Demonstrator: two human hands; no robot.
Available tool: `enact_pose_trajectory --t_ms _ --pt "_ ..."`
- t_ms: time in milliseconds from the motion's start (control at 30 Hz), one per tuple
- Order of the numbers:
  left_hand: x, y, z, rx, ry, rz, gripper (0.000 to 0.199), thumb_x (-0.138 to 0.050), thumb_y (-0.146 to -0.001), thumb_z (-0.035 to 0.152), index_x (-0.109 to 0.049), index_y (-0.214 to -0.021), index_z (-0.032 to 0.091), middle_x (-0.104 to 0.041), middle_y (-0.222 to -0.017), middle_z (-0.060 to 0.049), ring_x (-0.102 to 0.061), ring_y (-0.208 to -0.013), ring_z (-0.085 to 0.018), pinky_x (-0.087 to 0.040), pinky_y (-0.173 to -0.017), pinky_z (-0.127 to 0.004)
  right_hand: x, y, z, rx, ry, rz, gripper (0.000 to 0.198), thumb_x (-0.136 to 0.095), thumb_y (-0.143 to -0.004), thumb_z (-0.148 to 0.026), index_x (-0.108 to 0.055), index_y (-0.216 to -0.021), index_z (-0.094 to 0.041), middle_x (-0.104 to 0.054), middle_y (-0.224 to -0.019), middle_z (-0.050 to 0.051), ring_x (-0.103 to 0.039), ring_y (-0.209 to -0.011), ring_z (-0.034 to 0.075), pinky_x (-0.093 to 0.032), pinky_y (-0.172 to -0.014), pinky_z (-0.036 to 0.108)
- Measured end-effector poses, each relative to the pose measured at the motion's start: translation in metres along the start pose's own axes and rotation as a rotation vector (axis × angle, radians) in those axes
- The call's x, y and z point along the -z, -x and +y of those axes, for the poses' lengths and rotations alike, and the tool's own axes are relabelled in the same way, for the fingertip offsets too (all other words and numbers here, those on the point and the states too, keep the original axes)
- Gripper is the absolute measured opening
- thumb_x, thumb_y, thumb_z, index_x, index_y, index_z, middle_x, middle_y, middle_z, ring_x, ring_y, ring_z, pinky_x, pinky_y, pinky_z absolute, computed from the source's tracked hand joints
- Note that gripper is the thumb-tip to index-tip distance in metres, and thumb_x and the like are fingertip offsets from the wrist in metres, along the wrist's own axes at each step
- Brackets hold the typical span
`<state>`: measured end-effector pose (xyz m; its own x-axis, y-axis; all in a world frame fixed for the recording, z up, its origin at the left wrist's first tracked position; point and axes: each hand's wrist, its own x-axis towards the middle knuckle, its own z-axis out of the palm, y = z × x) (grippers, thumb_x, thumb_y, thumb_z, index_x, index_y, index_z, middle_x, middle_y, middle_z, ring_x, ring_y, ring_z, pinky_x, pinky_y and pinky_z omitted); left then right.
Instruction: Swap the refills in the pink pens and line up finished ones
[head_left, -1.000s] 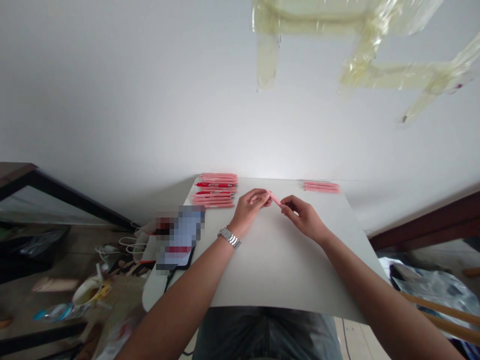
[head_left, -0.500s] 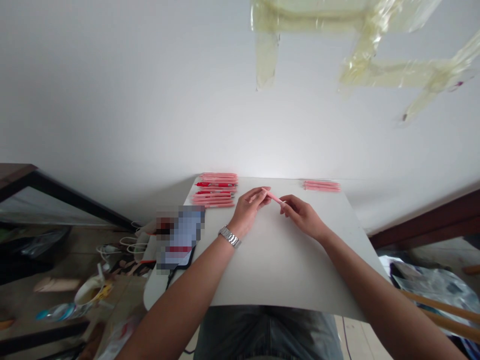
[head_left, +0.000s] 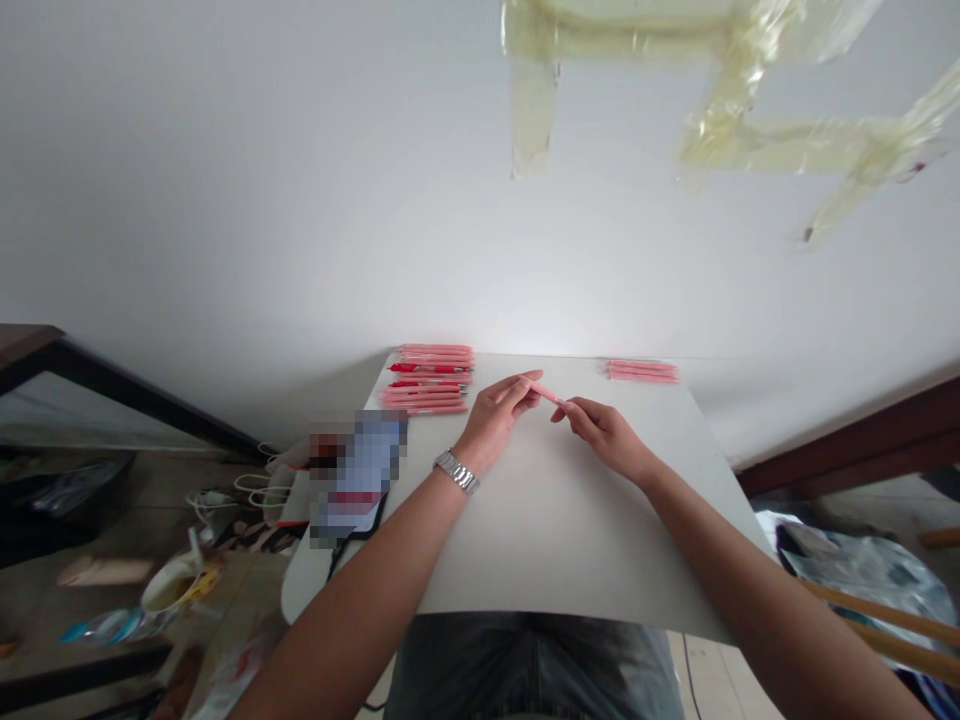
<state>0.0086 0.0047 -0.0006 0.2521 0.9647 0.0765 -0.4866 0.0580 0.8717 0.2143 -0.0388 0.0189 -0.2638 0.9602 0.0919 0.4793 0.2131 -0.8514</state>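
Note:
A slim pink pen is held slantwise above the white table, with its right end lower. My left hand, a metal watch on its wrist, grips the upper left end between thumb and fingers. At the other end, the fingertips of my right hand pinch the pen's tip. Several pink pens lie in a row at the table's back left, two red pens among them. A smaller group of pink pens rests at the back right.
A phone, blurred out, lies at the table's left edge with a black cable. Behind the table rises a white wall with yellowed tape. On the floor at left are a cup and a plastic bottle.
My right hand's fingers have shifted slightly at the pen's lower end and now pinch closer to its tip. My left hand keeps its hold nearly still.

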Motion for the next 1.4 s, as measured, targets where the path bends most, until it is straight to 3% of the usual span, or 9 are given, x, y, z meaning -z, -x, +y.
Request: enact_pose_trajectory --t_ms 300,700,867,1033,1233,1400 --pt "-0.0006 0.0016 0.0007 -0.011 -0.097 0.030 0.036 -0.078 -0.086 0.046 -0.082 -0.107 0.017 -0.076 -0.104 -0.009 -0.066 -0.094 -0.016 -0.052 -0.103 -0.037 0.0015 -0.0012 0.0039 0.032 0.072 0.027 0.047 -0.040 -0.105 -0.056 -0.070 -0.098 -0.020 -0.054 -0.073 -0.001 -0.047 -0.064 0.014 -0.038 -0.063 0.028" --pt "-0.0013 0.0015 0.0017 -0.021 -0.118 0.063 0.033 -0.079 -0.084 0.048 -0.083 -0.094 0.016 -0.075 -0.119 -0.011 -0.068 -0.097 -0.017 -0.054 -0.103 -0.039 -0.0048 -0.0040 0.0087 0.123 0.211 0.100 0.039 -0.041 -0.106 -0.049 -0.067 -0.095 -0.021 -0.063 -0.072 0.000 -0.055 -0.063 0.015 -0.040 -0.064 0.028" --pt "-0.0019 0.0018 0.0015 -0.002 -0.109 0.111 0.034 -0.081 -0.082 0.047 -0.083 -0.095 0.016 -0.077 -0.108 -0.011 -0.069 -0.093 -0.017 -0.054 -0.102 -0.039 -0.0075 -0.0045 0.0089 0.154 0.284 0.139 0.034 -0.045 -0.105 -0.048 -0.065 -0.096 -0.021 -0.062 -0.072 0.001 -0.055 -0.064 0.016 -0.039 -0.063 0.028" --pt "-0.0025 0.0019 0.0002 0.008 -0.116 0.126 0.035 -0.080 -0.083 0.048 -0.083 -0.096 0.016 -0.076 -0.112 -0.012 -0.068 -0.093 -0.017 -0.055 -0.100 -0.039 -0.0079 -0.0039 0.0066 0.131 0.254 0.108 0.035 -0.046 -0.105 -0.049 -0.066 -0.100 -0.021 -0.061 -0.072 -0.001 -0.053 -0.063 0.015 -0.038 -0.062 0.027" --pt "-0.0019 0.0034 0.0016 -0.019 -0.169 0.044 0.038 -0.075 -0.087 0.049 -0.082 -0.106 0.018 -0.077 -0.102 -0.010 -0.069 -0.099 -0.020 -0.054 -0.103 -0.039 -0.0053 -0.0028 0.0032 0.138 0.188 0.079 0.043 -0.036 -0.108 -0.051 -0.067 -0.116 -0.021 -0.070 -0.087 0.004 -0.062 -0.075 0.019 -0.045 -0.072 0.030" --pt "-0.0005 0.0042 0.0008 -0.027 -0.187 0.017 0.041 -0.075 -0.087 0.050 -0.081 -0.111 0.017 -0.077 -0.099 -0.009 -0.069 -0.095 -0.019 -0.054 -0.101 -0.039 -0.0053 -0.0044 0.0046 0.168 0.197 0.110 0.040 -0.040 -0.106 -0.051 -0.068 -0.104 -0.022 -0.073 -0.091 0.007 -0.065 -0.078 0.020 -0.046 -0.073 0.031"
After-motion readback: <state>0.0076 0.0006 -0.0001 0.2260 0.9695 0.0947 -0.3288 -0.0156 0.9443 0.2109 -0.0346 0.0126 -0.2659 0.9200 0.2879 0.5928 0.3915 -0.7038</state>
